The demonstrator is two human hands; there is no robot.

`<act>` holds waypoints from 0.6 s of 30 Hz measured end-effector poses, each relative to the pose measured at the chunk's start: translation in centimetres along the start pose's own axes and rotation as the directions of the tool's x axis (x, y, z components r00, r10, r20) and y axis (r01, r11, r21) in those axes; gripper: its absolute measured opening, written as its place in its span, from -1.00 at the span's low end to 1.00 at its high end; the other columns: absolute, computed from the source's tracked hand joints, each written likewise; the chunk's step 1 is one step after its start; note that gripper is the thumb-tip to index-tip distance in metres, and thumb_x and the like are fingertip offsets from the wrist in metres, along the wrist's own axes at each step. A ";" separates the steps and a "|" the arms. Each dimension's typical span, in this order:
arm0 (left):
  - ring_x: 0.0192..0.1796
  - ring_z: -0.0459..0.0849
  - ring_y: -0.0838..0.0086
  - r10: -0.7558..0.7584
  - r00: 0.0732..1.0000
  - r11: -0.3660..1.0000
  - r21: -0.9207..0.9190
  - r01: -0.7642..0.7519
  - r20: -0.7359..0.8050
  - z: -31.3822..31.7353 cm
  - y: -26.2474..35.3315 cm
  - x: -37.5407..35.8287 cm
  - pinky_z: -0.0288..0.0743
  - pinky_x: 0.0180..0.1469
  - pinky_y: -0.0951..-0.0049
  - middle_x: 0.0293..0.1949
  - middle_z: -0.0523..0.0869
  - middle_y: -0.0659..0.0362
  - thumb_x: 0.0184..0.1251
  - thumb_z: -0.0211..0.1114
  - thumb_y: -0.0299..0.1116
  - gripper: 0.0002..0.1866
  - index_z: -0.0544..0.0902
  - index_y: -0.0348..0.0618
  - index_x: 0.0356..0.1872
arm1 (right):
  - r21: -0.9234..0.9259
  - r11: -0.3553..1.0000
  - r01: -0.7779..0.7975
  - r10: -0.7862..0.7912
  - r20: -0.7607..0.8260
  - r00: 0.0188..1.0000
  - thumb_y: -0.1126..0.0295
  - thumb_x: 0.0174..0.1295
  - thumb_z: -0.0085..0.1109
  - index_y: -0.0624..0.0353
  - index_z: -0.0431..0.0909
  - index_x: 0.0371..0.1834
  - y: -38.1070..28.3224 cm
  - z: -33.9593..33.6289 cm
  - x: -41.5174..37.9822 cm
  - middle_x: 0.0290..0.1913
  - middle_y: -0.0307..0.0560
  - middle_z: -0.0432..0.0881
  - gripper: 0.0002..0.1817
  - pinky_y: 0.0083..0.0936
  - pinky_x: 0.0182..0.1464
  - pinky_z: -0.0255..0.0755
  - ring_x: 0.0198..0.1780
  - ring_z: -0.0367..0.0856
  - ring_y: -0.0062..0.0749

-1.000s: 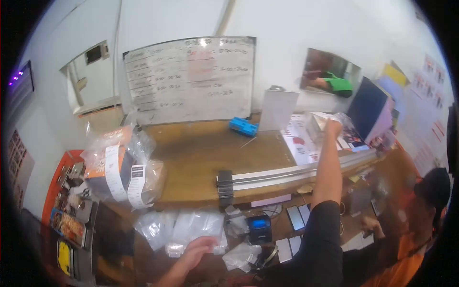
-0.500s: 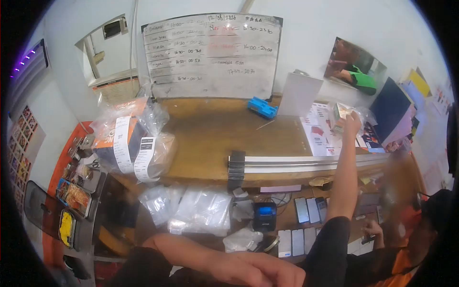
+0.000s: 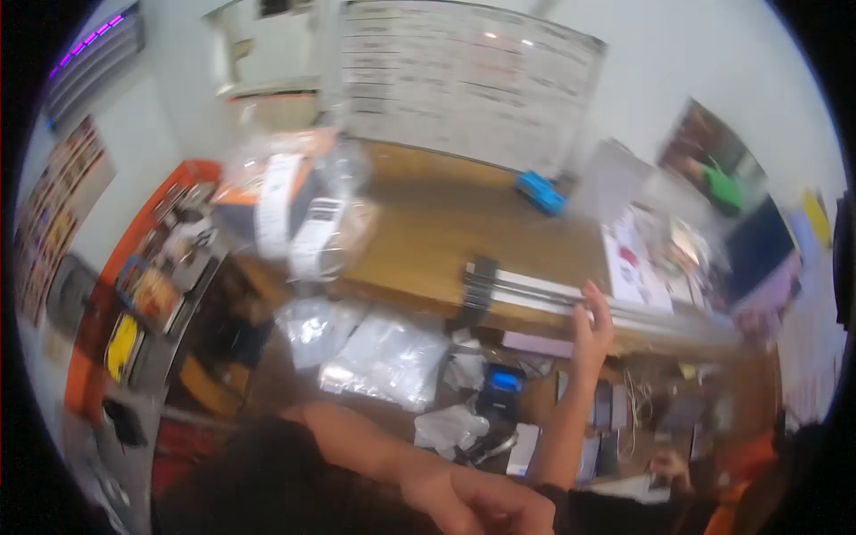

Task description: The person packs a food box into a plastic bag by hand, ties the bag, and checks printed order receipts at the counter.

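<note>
My right hand (image 3: 593, 330) is raised in front of the wooden shelf's metal rail (image 3: 544, 292). Its fingers are apart and nothing shows in them, so it is open. Low in the frame, my left hand (image 3: 477, 504) reaches in from the left with bent, blurred fingers. The bottom edge cuts them off, and I cannot tell whether they hold anything. Just above it lie a crumpled clear bag (image 3: 450, 430) and a small black device with a blue screen (image 3: 504, 383). A clear wrapped package (image 3: 682, 245) sits on papers at the shelf's right.
Bagged parcels with receipts (image 3: 285, 201) stand on the shelf's left, with a blue object (image 3: 540, 192) farther right. Flat plastic bags (image 3: 383, 357) lie below. Phones (image 3: 611, 406) and cables are right of my forearm. Another person's hand (image 3: 669, 468) is at lower right.
My right hand has drawn back from the wrapped package, moving down and left, and its fingers have let go. The view has shifted, and the picture is more blurred.
</note>
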State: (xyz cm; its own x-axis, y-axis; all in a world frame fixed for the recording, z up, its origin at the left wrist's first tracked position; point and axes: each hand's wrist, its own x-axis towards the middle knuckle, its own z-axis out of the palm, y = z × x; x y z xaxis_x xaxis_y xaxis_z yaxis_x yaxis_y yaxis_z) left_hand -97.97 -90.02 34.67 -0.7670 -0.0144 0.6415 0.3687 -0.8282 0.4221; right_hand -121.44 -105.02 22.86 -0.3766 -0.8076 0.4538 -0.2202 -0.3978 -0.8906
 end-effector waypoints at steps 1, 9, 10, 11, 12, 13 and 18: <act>-0.13 0.45 0.31 0.042 0.999 0.998 0.051 -0.041 -0.017 0.0 -0.4 -0.6 0.29 -0.08 0.29 -0.20 0.50 0.05 0.39 0.23 -0.08 -0.54 0.48 -0.37 -0.05 | 0.021 1.000 -0.021 0.020 0.064 0.998 0.61 0.17 0.15 0.27 0.58 -0.03 1.4 0.4 -0.3 0.27 0.03 0.52 -0.72 -0.41 0.26 0.32 0.22 0.49 -0.32; -0.12 0.45 0.31 0.126 0.985 0.987 0.080 -0.136 0.118 2.8 0.6 -3.0 0.28 -0.07 0.28 -0.17 0.50 0.04 0.43 0.19 -0.36 -0.72 0.47 -0.36 0.00 | -0.300 0.927 0.226 -0.211 0.082 0.974 0.61 0.07 0.21 0.28 0.62 -0.14 3.2 1.7 -0.4 0.12 -0.02 0.63 -0.75 -0.29 0.31 0.25 0.22 0.46 -0.16; -0.12 0.45 0.31 0.132 0.984 0.986 0.087 -0.143 0.122 3.1 0.6 -3.4 0.28 -0.07 0.28 -0.17 0.50 0.04 0.43 0.19 -0.36 -0.72 0.47 -0.36 0.00 | -0.290 0.937 0.195 -0.188 0.052 0.981 0.61 0.07 0.22 0.28 0.63 -0.16 3.2 1.8 -0.3 0.09 -0.04 0.65 -0.76 -0.30 0.32 0.25 0.22 0.46 -0.16; -0.12 0.46 0.31 0.153 0.982 0.978 0.122 -0.166 0.114 3.4 0.6 -3.9 0.28 -0.08 0.28 -0.15 0.51 0.03 0.42 0.20 -0.38 -0.72 0.48 -0.36 0.00 | -0.311 0.932 0.187 -0.179 0.054 0.982 0.59 0.09 0.21 0.28 0.64 -0.18 3.1 1.8 -0.2 0.10 -0.01 0.64 -0.79 -0.33 0.32 0.25 0.22 0.46 -0.18; -0.12 0.46 0.31 0.176 0.979 0.969 0.158 -0.191 0.106 3.7 0.6 -4.3 0.29 -0.08 0.28 -0.14 0.52 0.03 0.41 0.20 -0.39 -0.73 0.49 -0.37 0.01 | -0.308 0.931 0.197 -0.187 0.064 0.980 0.59 0.09 0.21 0.28 0.64 -0.18 3.4 1.6 -0.2 0.10 -0.01 0.64 -0.79 -0.33 0.32 0.25 0.22 0.46 -0.18; -0.12 0.46 0.31 0.182 0.977 0.965 0.171 -0.199 0.109 4.1 0.9 -4.7 0.29 -0.08 0.28 -0.14 0.52 0.03 0.41 0.20 -0.39 -0.73 0.49 -0.37 0.01 | -0.284 0.946 0.154 -0.150 0.037 0.988 0.59 0.10 0.20 0.27 0.64 -0.19 3.7 1.5 0.0 0.10 0.00 0.63 -0.80 -0.33 0.31 0.25 0.21 0.46 -0.19; -0.14 0.48 0.30 0.276 0.940 0.921 0.224 -0.318 0.198 4.6 0.5 -7.0 0.30 -0.10 0.29 -0.13 0.53 0.03 0.40 0.22 -0.40 -0.71 0.49 -0.36 0.02 | -0.292 0.955 0.046 -0.060 -0.040 0.997 0.57 0.15 0.17 0.32 0.65 -0.25 4.2 2.6 0.7 0.06 0.05 0.64 -0.87 -0.34 0.27 0.29 0.13 0.53 -0.21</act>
State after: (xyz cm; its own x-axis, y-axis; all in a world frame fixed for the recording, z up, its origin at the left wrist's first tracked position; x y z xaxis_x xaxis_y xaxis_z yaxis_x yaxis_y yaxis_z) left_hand -89.97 -87.70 33.31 -0.5152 -0.1315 0.8469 0.7012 -0.6328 0.3284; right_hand -120.30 -108.33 19.37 -0.3980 -0.7643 0.5075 -0.4902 -0.2904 -0.8218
